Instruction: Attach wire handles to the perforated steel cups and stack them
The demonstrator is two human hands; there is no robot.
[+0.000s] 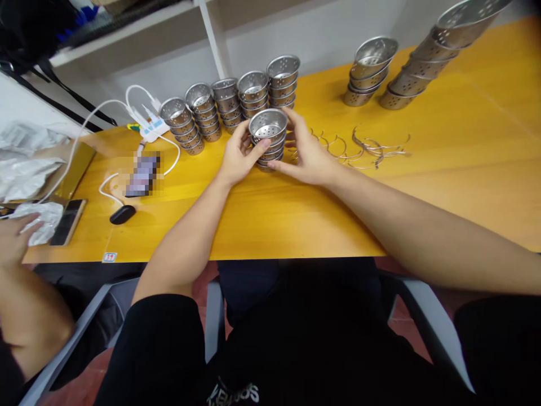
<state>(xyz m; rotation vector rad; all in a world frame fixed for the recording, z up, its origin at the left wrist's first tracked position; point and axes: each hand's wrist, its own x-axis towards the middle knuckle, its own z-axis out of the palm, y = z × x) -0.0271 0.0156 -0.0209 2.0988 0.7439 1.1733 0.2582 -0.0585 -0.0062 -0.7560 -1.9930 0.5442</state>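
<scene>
Between my two hands stands a short stack of nested perforated metal cups (267, 137), upright on the table. My left hand (237, 156) grips its left side, the thumb lying across the front. On the right side, my right hand (311, 153) curves around the stack with its thumb low at the front; its fingertips are partly hidden behind the cups. Just behind the held stack, several similar cup stacks (253, 93) form a row. Thin curved metal wire pieces (366, 149) lie loose to the right of my right hand.
Farther right stand a short cup stack (372, 70) and a tall leaning one (422, 67). At left are a white power strip (153, 128) with cables, a blurred phone (143, 176) and a black earbud case (122, 214). Another person's hand (14, 239) touches a plastic bag (44, 223).
</scene>
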